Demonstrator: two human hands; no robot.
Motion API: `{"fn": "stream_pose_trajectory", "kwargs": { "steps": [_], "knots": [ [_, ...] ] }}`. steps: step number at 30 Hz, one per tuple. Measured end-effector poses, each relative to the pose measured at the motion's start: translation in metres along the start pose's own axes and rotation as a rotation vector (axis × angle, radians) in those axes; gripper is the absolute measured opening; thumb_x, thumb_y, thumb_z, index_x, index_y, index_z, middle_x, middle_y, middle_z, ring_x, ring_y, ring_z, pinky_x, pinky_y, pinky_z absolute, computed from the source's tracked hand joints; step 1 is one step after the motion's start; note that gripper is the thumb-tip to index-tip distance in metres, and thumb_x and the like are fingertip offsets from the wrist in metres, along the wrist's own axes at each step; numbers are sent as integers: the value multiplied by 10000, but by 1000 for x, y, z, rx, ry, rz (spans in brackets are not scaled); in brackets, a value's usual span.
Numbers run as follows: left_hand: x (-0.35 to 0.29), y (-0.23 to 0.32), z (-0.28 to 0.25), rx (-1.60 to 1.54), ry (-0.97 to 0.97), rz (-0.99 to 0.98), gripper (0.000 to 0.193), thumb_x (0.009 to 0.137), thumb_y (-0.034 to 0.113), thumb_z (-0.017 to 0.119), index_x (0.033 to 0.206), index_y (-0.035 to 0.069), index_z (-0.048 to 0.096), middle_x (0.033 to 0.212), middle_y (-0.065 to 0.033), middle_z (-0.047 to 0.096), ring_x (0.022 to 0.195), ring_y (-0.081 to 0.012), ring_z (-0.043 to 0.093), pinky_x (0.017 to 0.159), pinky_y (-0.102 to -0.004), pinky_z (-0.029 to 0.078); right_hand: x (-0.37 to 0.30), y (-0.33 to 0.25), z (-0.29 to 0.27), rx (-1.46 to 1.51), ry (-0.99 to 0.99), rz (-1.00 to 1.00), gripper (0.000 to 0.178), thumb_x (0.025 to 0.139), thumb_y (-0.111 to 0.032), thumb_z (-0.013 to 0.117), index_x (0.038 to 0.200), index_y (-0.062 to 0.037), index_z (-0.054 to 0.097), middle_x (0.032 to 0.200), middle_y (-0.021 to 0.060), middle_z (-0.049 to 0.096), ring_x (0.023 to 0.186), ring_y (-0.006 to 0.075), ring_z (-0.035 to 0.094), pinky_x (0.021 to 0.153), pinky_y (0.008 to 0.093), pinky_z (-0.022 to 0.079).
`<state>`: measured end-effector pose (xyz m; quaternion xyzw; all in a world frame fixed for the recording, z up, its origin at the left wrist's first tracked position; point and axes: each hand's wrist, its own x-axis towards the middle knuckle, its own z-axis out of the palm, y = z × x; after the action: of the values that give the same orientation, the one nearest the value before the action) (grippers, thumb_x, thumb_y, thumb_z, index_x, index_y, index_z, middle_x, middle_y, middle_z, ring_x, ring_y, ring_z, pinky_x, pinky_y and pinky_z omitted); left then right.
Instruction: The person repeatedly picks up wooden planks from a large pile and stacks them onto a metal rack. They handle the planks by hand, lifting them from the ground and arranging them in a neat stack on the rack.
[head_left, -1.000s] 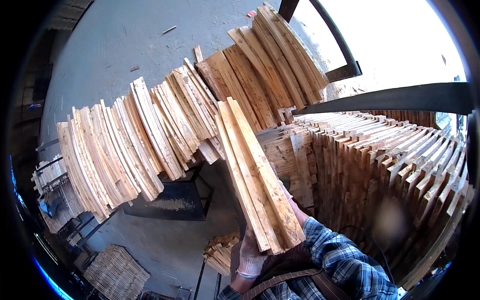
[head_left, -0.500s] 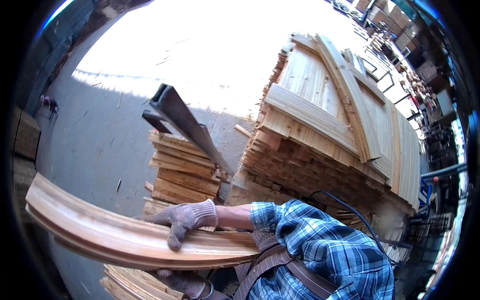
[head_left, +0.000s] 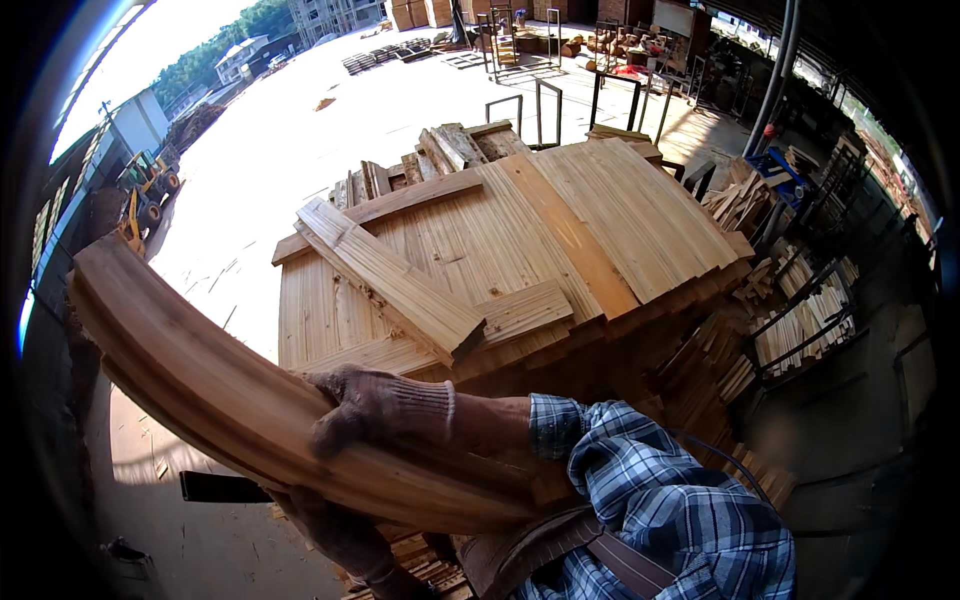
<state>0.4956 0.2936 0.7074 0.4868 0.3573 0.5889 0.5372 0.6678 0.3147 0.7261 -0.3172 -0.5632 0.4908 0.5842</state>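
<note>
I carry a bundle of long wooden boards (head_left: 215,345) that slants from the left across to my apron; the lens bends it. My right hand (head_left: 375,405), in a knitted work glove, lies over the top of the bundle, fingers wrapped round its upper side. Below, my left hand (head_left: 335,530), gloved too, grips the underside; the boards partly hide its fingers. A large stack of planks (head_left: 460,240) stands just beyond the right hand. Loose across its top lie a thick plank (head_left: 395,280) and a shorter plank (head_left: 525,312).
A dark metal bar (head_left: 225,488) juts out under the bundle. Metal frames (head_left: 615,95) stand behind the plank stack. Racks of cut wood (head_left: 800,320) are on the right. A wheeled loader (head_left: 150,185) stands far left, beside the sunlit yard.
My view has swung, so the plank stack sits nearer the middle and the yard's far side shows. Both hands keep their hold on the boards.
</note>
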Motion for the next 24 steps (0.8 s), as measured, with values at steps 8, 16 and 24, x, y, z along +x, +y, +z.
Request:
{"fn": "stream_pose_trajectory", "kwargs": {
  "steps": [8,16,24],
  "knots": [
    [66,-61,240,171,-669,-195,707,844,510,632,1301,3,449,1121,-80,585,959,-174,587,761,-284,500,-88,-44,-218,-36,640,201,718,745,-656,637,928,39,649,847,140,673,710,210,672,610,319,554],
    [101,-169,267,451,-680,-343,617,869,426,638,1283,1,468,1032,-107,630,935,-184,572,799,-305,468,-103,33,-305,-179,807,731,692,781,-601,636,1097,14,641,1123,229,620,1040,282,605,895,336,462],
    [133,-230,259,187,-976,-526,860,897,567,483,1365,-117,254,1399,-229,348,1263,-252,400,1009,-241,345,-118,48,-365,-197,682,538,451,897,16,465,1329,-111,499,1366,65,485,1222,124,466,991,232,375]
  ]
}}
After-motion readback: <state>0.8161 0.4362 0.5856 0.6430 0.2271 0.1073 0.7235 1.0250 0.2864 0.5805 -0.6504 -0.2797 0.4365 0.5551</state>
